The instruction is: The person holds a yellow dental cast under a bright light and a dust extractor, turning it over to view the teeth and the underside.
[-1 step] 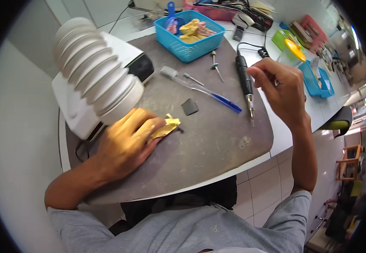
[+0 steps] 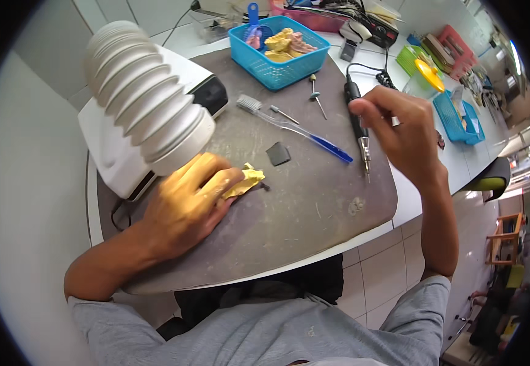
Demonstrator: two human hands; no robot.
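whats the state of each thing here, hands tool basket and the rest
left hand: pressed down on the yellow cast, on the mat
right hand: closed around the black handpiece, tip pointing down, above the mat
blue basket: open, holding yellow casts
toothbrush: lying flat, untouched
white hose: mouth facing the cast

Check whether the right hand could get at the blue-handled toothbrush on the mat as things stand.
Probably yes: the toothbrush lies bare on the mat just beside the right hand, nothing over it, though those fingers already grip the rotary handpiece.
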